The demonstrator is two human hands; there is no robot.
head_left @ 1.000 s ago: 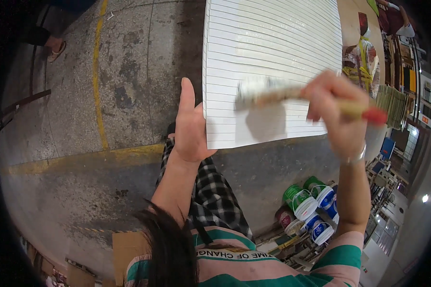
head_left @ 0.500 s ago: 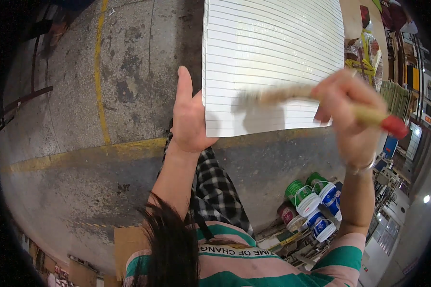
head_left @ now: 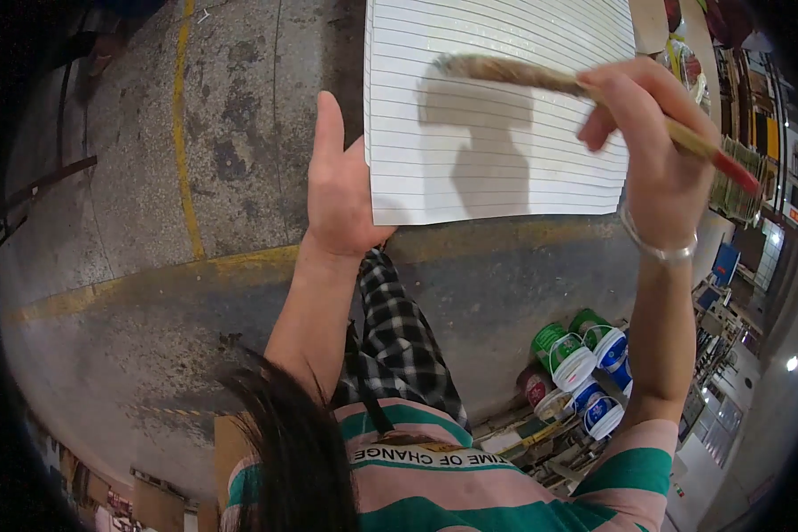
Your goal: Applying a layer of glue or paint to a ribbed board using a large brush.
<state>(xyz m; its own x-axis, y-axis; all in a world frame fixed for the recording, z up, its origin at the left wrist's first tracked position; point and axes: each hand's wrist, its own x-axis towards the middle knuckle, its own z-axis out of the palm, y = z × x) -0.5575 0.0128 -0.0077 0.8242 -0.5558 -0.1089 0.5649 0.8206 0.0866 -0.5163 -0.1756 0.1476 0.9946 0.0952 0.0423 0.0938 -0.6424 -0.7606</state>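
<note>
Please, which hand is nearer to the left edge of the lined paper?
Left. The left hand is at that edge of the lined paper, near its lower corner; the right hand, holding the brush, is by the paper's right side.

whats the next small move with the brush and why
Perhaps sweep the brush toward the lined sheet's near edge: the sheet glistens farther up, its near strip looks duller, and the right hand grips the brush.
</note>
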